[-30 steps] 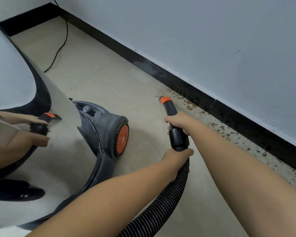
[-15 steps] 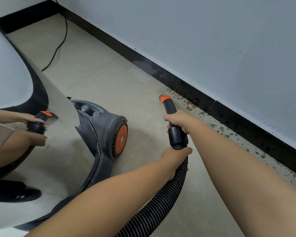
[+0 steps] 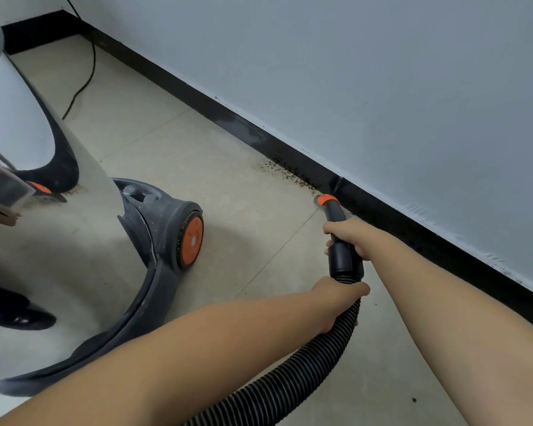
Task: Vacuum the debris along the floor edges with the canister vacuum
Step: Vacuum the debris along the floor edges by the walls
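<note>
Gripping the nozzle (image 3: 336,229) and hose (image 3: 305,364) — both hands — beside debris (image 3: 286,173).

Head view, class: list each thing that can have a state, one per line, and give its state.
Nozzle: orange tip low at the floor edge, close to the baseboard.
Hose: bent, trailing back from the nozzle.
Right hand: grips the nozzle tube.
Left hand: holds the hose top.
Debris: strewn along the baseboard ahead of the nozzle.
Canister vacuum: standing on the floor.
</note>
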Demonstrator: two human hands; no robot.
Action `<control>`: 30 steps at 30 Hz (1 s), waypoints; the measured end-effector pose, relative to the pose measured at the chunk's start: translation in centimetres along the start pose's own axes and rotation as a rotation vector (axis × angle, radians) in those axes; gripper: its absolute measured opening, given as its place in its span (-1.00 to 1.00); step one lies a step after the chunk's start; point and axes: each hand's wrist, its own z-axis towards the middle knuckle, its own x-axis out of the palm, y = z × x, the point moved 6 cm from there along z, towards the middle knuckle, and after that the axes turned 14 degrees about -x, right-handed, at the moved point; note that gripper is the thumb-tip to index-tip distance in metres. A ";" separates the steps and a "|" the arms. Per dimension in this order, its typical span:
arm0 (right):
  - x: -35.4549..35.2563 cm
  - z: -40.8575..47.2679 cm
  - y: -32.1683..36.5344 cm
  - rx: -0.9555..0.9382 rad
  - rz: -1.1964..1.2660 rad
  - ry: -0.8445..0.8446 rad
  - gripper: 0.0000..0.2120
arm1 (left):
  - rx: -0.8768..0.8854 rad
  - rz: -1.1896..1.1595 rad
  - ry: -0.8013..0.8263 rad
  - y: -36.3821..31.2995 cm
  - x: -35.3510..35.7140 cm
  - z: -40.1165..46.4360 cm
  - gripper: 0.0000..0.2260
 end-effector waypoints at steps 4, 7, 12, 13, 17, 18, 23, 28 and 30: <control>-0.7 0.0 -0.3 0.009 0.013 0.003 -0.65 | 0.002 -0.009 0.002 -0.2 0.7 0.1 -0.74; -0.2 0.7 0.0 -0.005 0.040 -0.002 -0.68 | 0.009 -0.018 -0.015 -0.4 -0.1 0.5 -0.74; 2.6 3.0 1.3 -0.059 0.051 0.027 -0.72 | 0.017 -0.069 -0.045 -1.0 -2.9 1.5 -0.83; 3.2 3.5 1.7 -0.073 0.053 0.031 -0.73 | 0.017 -0.080 -0.050 -1.2 -3.5 1.7 -0.84; 5.6 6.0 3.4 -0.110 0.073 0.060 -0.74 | 0.034 -0.120 -0.089 -2.2 -6.3 2.7 -0.87; 6.2 6.6 3.9 -0.115 0.076 0.071 -0.74 | 0.040 -0.132 -0.098 -2.5 -7.0 2.9 -0.87; 9.3 9.2 6.2 -0.142 0.064 0.110 -0.77 | 0.063 -0.191 -0.152 -4.0 -10.4 3.8 -0.87; 11.0 11.0 8.8 -0.177 0.033 0.130 -0.80 | 0.089 -0.230 -0.178 -5.6 -12.7 4.1 -0.83; 11.1 11.6 9.6 -0.192 0.019 0.120 -0.79 | 0.103 -0.238 -0.192 -6.4 -13.2 4.1 -0.82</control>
